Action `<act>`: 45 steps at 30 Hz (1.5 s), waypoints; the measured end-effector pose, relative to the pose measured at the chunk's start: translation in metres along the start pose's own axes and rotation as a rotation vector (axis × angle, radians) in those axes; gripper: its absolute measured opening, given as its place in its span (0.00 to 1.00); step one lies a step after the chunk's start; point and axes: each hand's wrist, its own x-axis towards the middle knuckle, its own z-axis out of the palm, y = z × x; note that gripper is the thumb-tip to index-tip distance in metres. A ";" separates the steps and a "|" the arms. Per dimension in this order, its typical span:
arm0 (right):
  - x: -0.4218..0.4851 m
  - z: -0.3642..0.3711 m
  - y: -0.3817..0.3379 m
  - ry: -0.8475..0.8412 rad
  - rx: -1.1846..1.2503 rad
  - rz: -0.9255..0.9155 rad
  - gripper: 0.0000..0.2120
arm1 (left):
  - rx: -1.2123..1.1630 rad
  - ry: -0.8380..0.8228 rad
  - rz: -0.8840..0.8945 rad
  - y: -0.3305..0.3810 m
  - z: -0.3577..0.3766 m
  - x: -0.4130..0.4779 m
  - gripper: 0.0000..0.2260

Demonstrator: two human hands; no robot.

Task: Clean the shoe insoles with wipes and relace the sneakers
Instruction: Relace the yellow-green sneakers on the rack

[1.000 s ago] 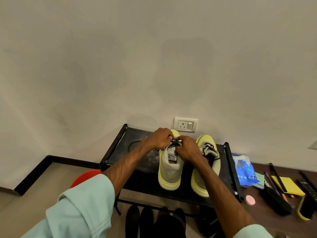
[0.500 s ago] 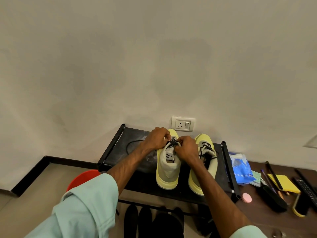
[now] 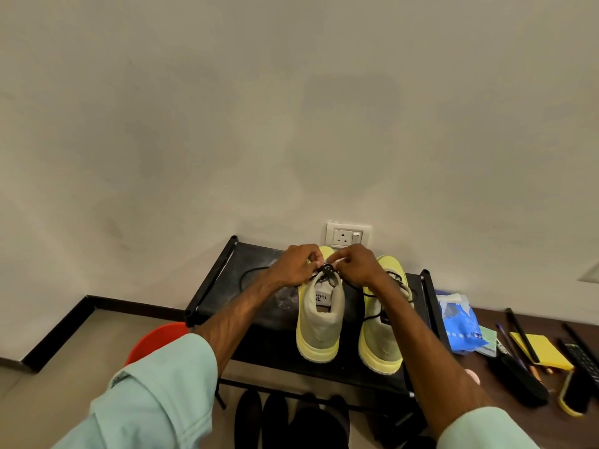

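Two yellow-and-beige sneakers stand heel toward me on a black rack shelf (image 3: 259, 322). Over the tongue of the left sneaker (image 3: 319, 322), my left hand (image 3: 296, 265) and my right hand (image 3: 355, 265) each pinch the black shoelace (image 3: 327, 272) at the upper eyelets. One loose end of the lace loops out to the left across the shelf. The right sneaker (image 3: 382, 345) sits beside it, partly hidden by my right forearm, with black lace showing on it. A blue wipes pack (image 3: 460, 322) lies just right of the rack.
A wall socket (image 3: 348, 236) is right behind the sneakers. A brown table to the right holds a yellow notepad (image 3: 538, 350), pens, a remote (image 3: 580, 354) and a brush (image 3: 518, 377). Dark shoes (image 3: 291, 419) stand under the rack. A red stool (image 3: 155, 341) sits to the left.
Both hands rose a little and drew closer together over the lace at the left sneaker's tongue. The view shifted slightly; the sneakers stayed in place.
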 end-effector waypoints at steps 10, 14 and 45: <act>0.020 0.016 0.007 0.056 -0.182 -0.110 0.07 | -0.053 0.019 -0.048 -0.005 0.000 -0.003 0.07; 0.014 0.020 0.011 0.129 -0.107 -0.078 0.05 | -0.047 0.021 -0.008 -0.006 0.000 -0.004 0.09; -0.040 0.013 -0.006 0.177 -0.037 -0.079 0.06 | 0.005 0.000 0.082 0.010 -0.010 -0.026 0.05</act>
